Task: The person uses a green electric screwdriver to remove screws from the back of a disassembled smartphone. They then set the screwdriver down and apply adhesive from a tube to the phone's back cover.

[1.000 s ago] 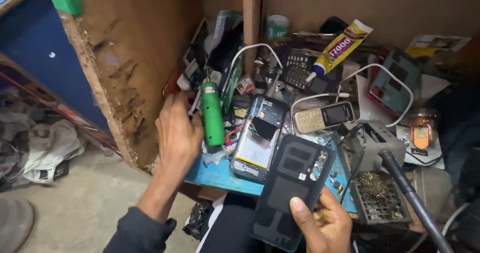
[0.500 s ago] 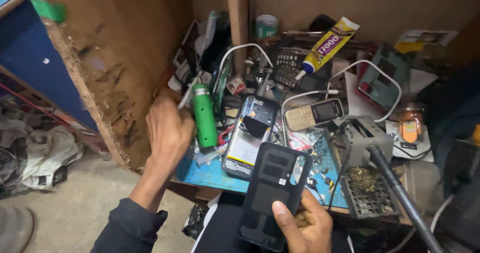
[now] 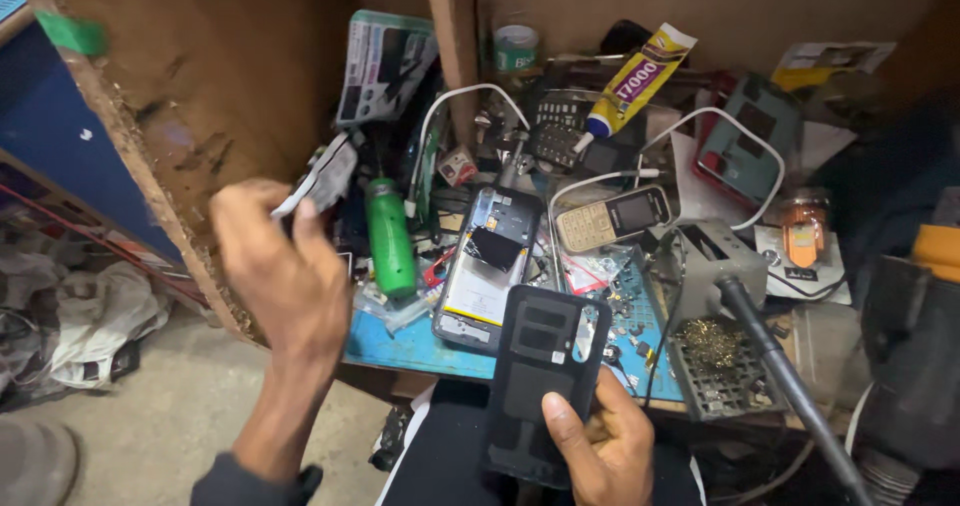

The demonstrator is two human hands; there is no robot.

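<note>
My right hand [image 3: 598,448] grips a black phone back cover [image 3: 541,371] by its lower edge, inner side up, over the front of the blue work mat [image 3: 408,336]. My left hand [image 3: 285,271] is raised at the left, fingers closed on a small grey-white piece [image 3: 322,178] whose kind I cannot make out. Between the hands lie a green bottle [image 3: 389,237] and an opened phone [image 3: 489,267] with its battery and board exposed.
The bench is crowded: a gold keypad phone [image 3: 612,217], a yellow glue tube [image 3: 638,78], white cables [image 3: 478,96], a teal phone case [image 3: 745,151], a soldering iron [image 3: 782,381] beside brass wool [image 3: 712,341]. A worn wooden panel [image 3: 200,96] walls the left.
My left hand has lifted off the bench edge with the small grey-white piece and moved up. The right hand has kept the back cover, shifting slightly.
</note>
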